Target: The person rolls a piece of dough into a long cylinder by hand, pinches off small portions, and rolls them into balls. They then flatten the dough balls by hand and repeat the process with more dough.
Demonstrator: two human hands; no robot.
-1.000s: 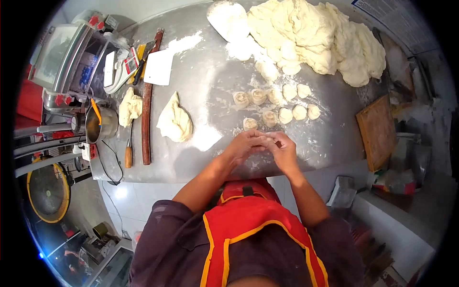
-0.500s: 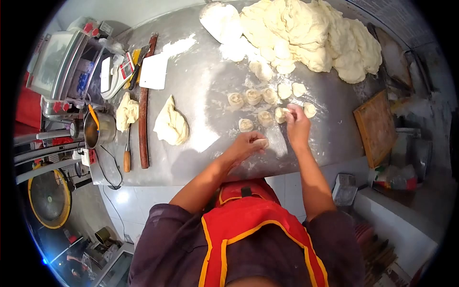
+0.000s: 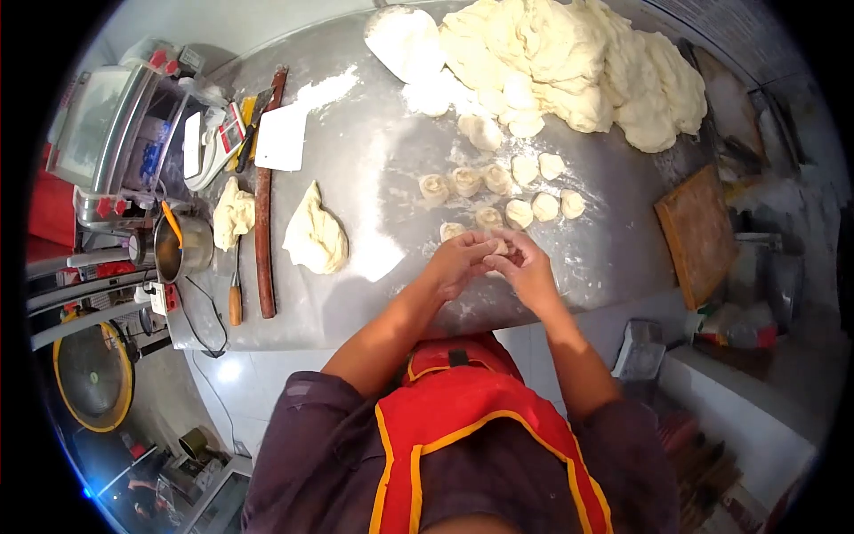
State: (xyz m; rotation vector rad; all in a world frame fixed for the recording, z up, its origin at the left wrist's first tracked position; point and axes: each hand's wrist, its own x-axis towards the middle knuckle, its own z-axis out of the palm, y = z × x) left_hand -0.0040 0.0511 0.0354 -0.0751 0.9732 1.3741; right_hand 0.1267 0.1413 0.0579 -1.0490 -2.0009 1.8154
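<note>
Close together near the table's front edge, my left hand [image 3: 458, 262] and my right hand [image 3: 531, 271] pinch a small dough piece [image 3: 501, 247] between their fingertips. Fingers cover much of it. Just beyond them, several small round dough pieces stand in rough rows on the floured metal table [image 3: 382, 311]. Nearest to my left hand is one dough round [image 3: 452, 231], partly behind its fingers. Another dough round [image 3: 519, 214] sits ahead of my right hand.
A large dough mass [image 3: 569, 71] covers the back right, beside a flour heap [image 3: 405, 44]. To the left lie a dough lump [image 3: 316, 231], a long rolling pin [image 3: 264, 222], a white scraper [image 3: 282, 138] and a metal pot [image 3: 191, 245]. A wooden board [image 3: 696, 238] leans at the right edge.
My right hand has drawn back from the dough rounds toward my left hand and now grips the same small piece. A round that it had covered shows in the row.
</note>
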